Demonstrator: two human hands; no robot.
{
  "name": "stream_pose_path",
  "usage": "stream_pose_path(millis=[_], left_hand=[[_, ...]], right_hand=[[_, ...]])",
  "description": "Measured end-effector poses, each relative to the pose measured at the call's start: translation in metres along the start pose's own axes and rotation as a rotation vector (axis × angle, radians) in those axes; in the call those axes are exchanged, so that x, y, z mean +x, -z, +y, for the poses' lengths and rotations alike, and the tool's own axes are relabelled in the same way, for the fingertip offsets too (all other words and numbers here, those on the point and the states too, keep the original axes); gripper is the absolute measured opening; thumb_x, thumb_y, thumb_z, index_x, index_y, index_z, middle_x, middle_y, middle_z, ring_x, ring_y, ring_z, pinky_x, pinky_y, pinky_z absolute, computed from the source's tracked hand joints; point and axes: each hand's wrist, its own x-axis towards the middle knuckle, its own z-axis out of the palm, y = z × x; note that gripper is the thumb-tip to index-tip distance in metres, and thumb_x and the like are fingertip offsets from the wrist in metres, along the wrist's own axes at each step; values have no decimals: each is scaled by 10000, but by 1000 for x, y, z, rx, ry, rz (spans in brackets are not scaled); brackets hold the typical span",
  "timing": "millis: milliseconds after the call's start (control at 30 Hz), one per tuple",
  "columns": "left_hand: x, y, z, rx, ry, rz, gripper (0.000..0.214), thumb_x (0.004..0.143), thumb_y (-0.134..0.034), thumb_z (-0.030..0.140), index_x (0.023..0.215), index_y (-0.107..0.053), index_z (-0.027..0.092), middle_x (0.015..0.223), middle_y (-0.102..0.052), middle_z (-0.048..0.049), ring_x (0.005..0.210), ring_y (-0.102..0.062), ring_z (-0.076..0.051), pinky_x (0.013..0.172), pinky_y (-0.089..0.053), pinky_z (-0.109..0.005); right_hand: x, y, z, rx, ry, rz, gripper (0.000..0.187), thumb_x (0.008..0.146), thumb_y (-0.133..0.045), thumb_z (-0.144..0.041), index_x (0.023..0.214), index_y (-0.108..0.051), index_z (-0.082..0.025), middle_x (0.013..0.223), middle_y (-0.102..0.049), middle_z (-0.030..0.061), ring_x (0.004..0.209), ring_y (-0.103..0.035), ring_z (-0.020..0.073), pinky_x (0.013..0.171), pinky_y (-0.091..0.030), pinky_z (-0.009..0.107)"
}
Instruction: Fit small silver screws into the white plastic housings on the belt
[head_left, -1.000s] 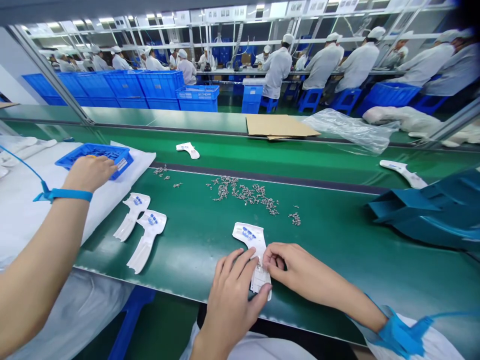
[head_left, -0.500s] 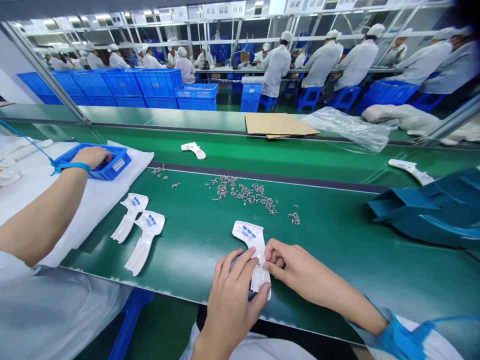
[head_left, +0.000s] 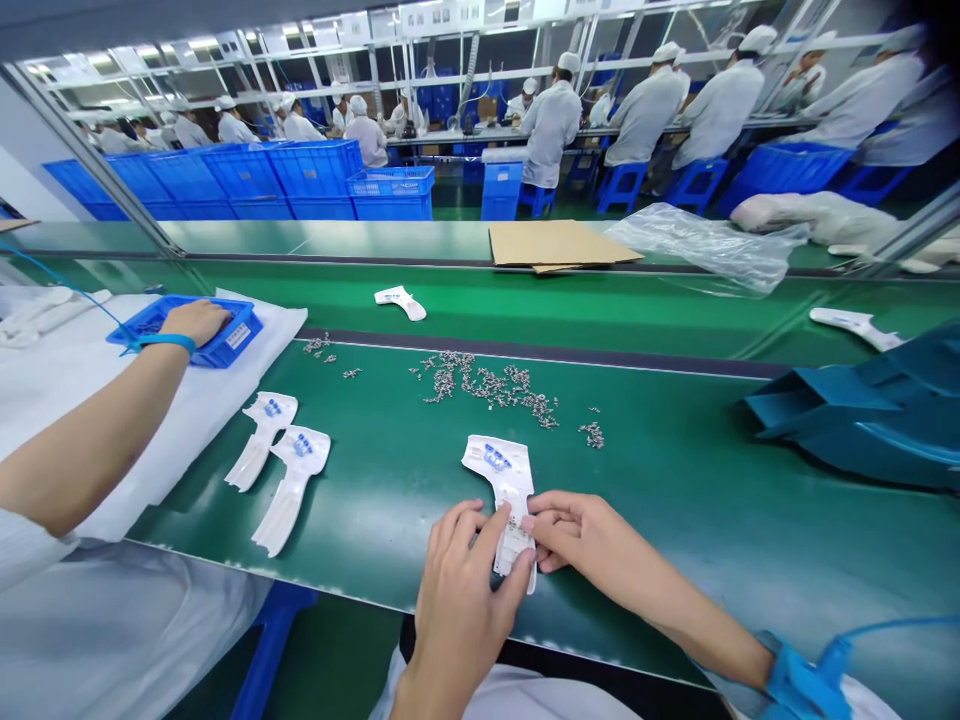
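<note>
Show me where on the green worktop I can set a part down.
Bare worktop lies between the right hand and the teal object, and between the pair of white shells at left and the handled shell. Crowded: the stretch beyond that shell, strewn with small metal pieces.

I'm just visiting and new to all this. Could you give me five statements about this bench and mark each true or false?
1. The left hand is touching a white shell. True.
2. The right hand is at the blue tray. False: it is at the same white shell; a co-worker's hand is at the tray.
3. Two more white shells lie on the green table, to the left of both of the person's hands. True.
4. The small metal parts stand in one neat row. False: they lie scattered in loose clusters.
5. The brown cardboard lies to the right of the clear plastic. False: it lies to the left.
</note>
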Motion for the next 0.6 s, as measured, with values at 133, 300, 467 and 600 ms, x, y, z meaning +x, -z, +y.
stream_pose_path(millis=[133, 300, 467, 600], left_hand=[[0, -1, -1, -7, -10, 30, 381, 928, -617, 253, 1302, -582, 196, 1056, -673, -84, 1168, -582, -284, 933, -517, -440], [1, 2, 0, -20, -7, 29, 384, 933, -606, 258, 1311, -585, 198, 1040, -687, -84, 1193, -580, -288, 944, -522, -448], [10, 19, 8, -147, 2, 56, 404, 948, -587, 282, 1351, -557, 263, 1130, -689, -76, 1149, -606, -256, 915, -552, -405], [30, 59, -6, -169, 126, 185, 245, 973, -568, 382, 1191, -624, 284, 1274, -607, -84, 1063, -615, -207, 875, -557, -391]], right_hand=[[1, 0, -1, -138, 71, -7, 321, 819, -698, -500, 856, -674, -182, 752, -716, 32, 700, -708, 200, 673, -588, 298], [-2, -1, -6, -99, 116, -64, 366, 833, -681, -540, 888, -687, -178, 718, -689, 17, 684, -683, 185, 671, -576, 289], [-1, 14, -20, 38, 69, -95, 429, 789, -715, -571, 935, -712, -167, 786, -713, 42, 715, -669, 173, 690, -559, 282], [33, 68, -44, 44, 133, 136, 354, 800, -722, -520, 895, -723, -179, 847, -739, 64, 769, -691, 192, 720, -586, 305]])
